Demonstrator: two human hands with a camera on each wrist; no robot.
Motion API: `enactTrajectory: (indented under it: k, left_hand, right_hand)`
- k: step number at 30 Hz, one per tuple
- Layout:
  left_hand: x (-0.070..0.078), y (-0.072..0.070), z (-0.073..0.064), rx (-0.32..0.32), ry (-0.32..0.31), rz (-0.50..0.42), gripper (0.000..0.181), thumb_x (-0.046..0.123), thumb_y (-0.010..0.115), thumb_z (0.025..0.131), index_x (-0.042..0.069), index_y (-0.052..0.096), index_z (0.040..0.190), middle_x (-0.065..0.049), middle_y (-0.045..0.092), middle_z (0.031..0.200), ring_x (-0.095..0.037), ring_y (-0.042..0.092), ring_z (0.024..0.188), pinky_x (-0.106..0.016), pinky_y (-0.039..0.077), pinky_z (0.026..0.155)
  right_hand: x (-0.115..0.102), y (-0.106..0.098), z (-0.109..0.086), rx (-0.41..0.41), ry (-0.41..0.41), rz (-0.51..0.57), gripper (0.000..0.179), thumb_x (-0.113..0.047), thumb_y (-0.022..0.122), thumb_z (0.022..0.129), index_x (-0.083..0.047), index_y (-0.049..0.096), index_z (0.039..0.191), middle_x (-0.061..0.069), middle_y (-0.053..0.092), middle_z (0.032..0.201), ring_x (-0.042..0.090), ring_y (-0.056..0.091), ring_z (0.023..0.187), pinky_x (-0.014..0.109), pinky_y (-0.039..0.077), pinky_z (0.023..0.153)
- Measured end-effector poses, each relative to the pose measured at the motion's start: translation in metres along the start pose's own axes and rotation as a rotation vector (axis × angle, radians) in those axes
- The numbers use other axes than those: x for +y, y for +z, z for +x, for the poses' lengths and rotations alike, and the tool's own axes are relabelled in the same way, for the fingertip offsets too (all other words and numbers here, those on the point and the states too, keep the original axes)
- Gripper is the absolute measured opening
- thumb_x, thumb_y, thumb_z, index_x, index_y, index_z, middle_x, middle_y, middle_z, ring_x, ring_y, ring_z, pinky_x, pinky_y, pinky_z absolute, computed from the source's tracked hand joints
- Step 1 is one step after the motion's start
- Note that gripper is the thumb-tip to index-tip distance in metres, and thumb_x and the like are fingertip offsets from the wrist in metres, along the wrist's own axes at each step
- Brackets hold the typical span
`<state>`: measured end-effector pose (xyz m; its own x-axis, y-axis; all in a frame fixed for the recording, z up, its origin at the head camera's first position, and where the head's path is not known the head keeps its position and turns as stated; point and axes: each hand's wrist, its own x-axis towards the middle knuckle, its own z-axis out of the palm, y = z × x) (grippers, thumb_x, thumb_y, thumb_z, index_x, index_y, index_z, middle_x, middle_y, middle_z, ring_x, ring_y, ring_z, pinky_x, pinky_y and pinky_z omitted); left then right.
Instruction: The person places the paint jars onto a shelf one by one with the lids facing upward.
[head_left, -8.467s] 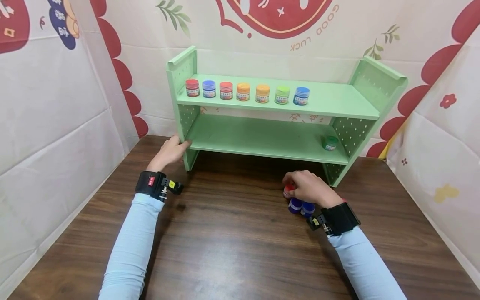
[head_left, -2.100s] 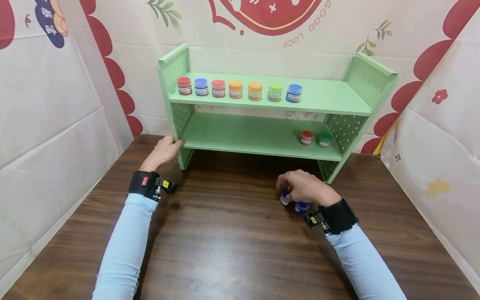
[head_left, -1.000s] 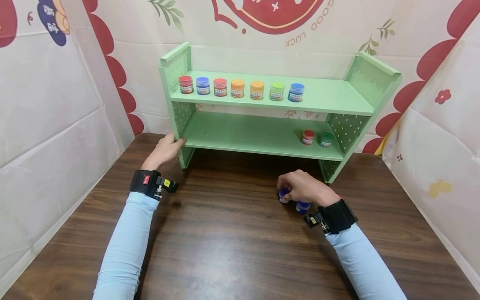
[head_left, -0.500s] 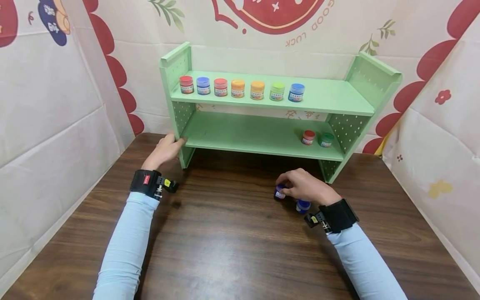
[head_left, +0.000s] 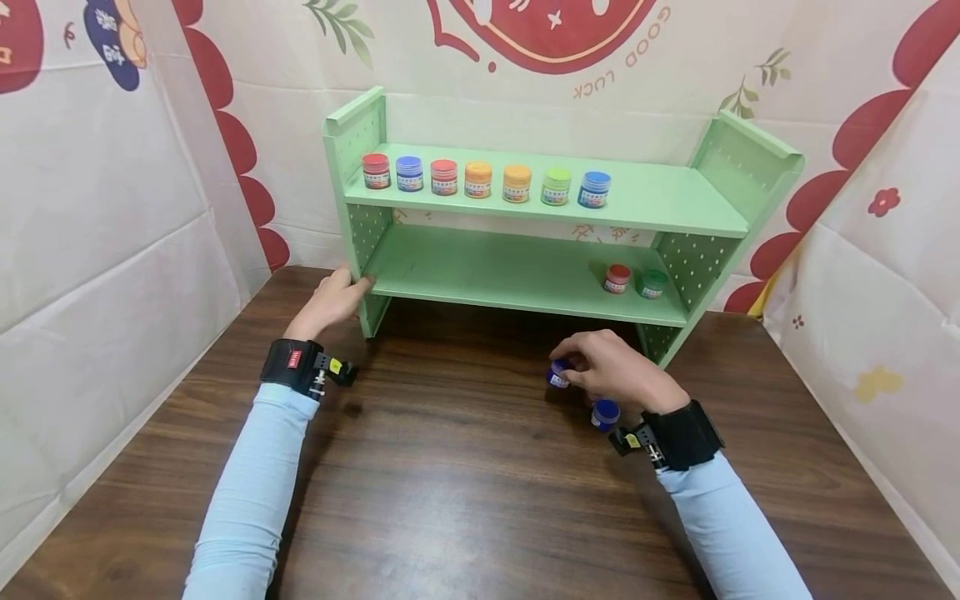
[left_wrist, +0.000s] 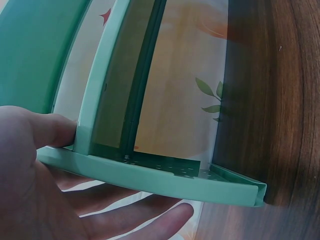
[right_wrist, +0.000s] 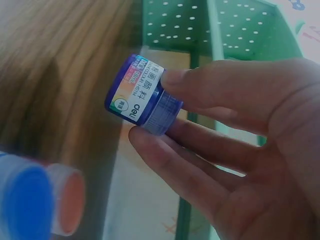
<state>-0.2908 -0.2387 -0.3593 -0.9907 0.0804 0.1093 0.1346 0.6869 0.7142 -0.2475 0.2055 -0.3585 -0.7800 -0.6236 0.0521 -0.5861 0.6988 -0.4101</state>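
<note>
Right hand [head_left: 617, 369]: fingers clamped on a small, round, violet-blue plastic jar [head_left: 557, 374] over the brown wood-grain desk [head_left: 442, 467] — a dark-blue plastic jar [head_left: 605, 414] near it. Left hand [head_left: 330, 302]: fingers clamped on the side panel [left_wrist: 160, 182] of the light-green, two-tier shelf unit [head_left: 487, 258].

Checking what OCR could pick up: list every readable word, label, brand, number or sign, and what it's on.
"deli": label of the purple jar in the right hand
"颜料": same label; its finer print is too blurred to read reliably
"GOOD LUCK": backdrop, running right to left
Too small to read: labels on the upper-shelf jars, red tag on the left wrist strap
</note>
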Motion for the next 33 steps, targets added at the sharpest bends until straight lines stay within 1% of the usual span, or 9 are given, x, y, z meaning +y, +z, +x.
enactTrajectory:
  k: [3,6,10,16,20,23,26,29,33]
  left_hand:
    - [-0.001,0.002,0.000,0.011,0.004,0.003,0.054,0.037,0.039,0.107,0.002,0.042,0.148,-0.026,0.060,0.133,-0.036,0.068,0.102,-0.044,0.058,0.082]
    - [-0.002,0.004,0.001,-0.004,-0.007,-0.007,0.055,0.037,0.038,0.108,0.002,0.040,0.150,-0.026,0.059,0.135,-0.039,0.067,0.105,-0.051,0.057,0.087]
    - [-0.003,0.008,0.003,-0.019,-0.019,0.001,0.055,0.038,0.039,0.108,0.002,0.040,0.149,-0.026,0.059,0.136,-0.039,0.067,0.106,-0.051,0.055,0.092]
    - [-0.003,0.006,0.002,0.018,-0.007,0.026,0.052,0.037,0.040,0.108,0.002,0.042,0.146,-0.025,0.060,0.132,-0.039,0.068,0.101,-0.050,0.053,0.091]
    - [-0.004,0.007,0.001,0.025,-0.005,0.006,0.052,0.038,0.040,0.108,0.004,0.042,0.147,-0.024,0.060,0.133,-0.040,0.067,0.103,-0.052,0.054,0.092]
    - [-0.008,0.010,0.001,0.014,-0.010,-0.005,0.053,0.038,0.039,0.108,0.005,0.041,0.149,-0.023,0.058,0.136,-0.040,0.063,0.113,-0.056,0.050,0.099]
    - [-0.009,0.012,0.000,0.016,-0.013,0.012,0.053,0.039,0.039,0.108,0.005,0.041,0.148,-0.023,0.057,0.137,-0.039,0.058,0.120,-0.058,0.045,0.106]
    - [-0.007,0.009,0.000,0.018,-0.009,0.014,0.054,0.039,0.038,0.108,0.006,0.040,0.151,-0.023,0.057,0.139,-0.040,0.059,0.118,-0.059,0.046,0.105]
    - [-0.004,0.003,0.003,0.019,0.003,0.010,0.055,0.038,0.039,0.108,0.008,0.038,0.153,-0.022,0.056,0.142,-0.039,0.060,0.117,-0.059,0.047,0.105]
  right_hand:
    - [-0.005,-0.007,0.000,0.051,-0.017,-0.011,0.027,-0.010,0.072,0.096,-0.003,0.072,0.122,0.010,0.073,0.111,0.012,0.070,0.082,0.035,0.059,0.079]
    - [-0.008,-0.016,0.000,0.111,-0.044,-0.010,0.027,-0.010,0.074,0.094,-0.004,0.073,0.121,0.011,0.074,0.115,0.019,0.074,0.096,0.039,0.061,0.083]
    - [-0.009,-0.035,0.003,0.188,-0.069,-0.028,0.029,-0.008,0.074,0.093,-0.002,0.073,0.121,0.017,0.074,0.116,0.028,0.076,0.098,0.042,0.062,0.083]
    - [-0.005,-0.073,0.029,0.233,-0.033,-0.192,0.029,-0.010,0.073,0.092,0.000,0.073,0.119,0.021,0.074,0.113,0.035,0.073,0.099,0.050,0.059,0.085]
    - [0.006,-0.088,0.051,0.193,0.013,-0.269,0.029,-0.011,0.072,0.092,0.000,0.074,0.119,0.018,0.075,0.110,0.032,0.070,0.093,0.050,0.056,0.084]
    - [0.014,-0.092,0.065,0.140,0.011,-0.297,0.025,-0.009,0.070,0.091,-0.002,0.075,0.114,0.016,0.072,0.103,0.028,0.062,0.084,0.044,0.048,0.078]
    - [0.020,-0.096,0.076,0.094,0.009,-0.319,0.024,-0.009,0.068,0.092,-0.003,0.074,0.114,0.015,0.068,0.103,0.026,0.054,0.081,0.041,0.041,0.076]
    - [0.021,-0.100,0.084,0.049,0.052,-0.289,0.031,-0.009,0.065,0.093,-0.002,0.071,0.122,0.017,0.067,0.111,0.024,0.056,0.077,0.039,0.044,0.071]
    - [0.019,-0.105,0.089,0.002,0.128,-0.218,0.037,-0.008,0.062,0.094,-0.002,0.067,0.130,0.020,0.063,0.116,0.021,0.054,0.058,0.037,0.044,0.060]
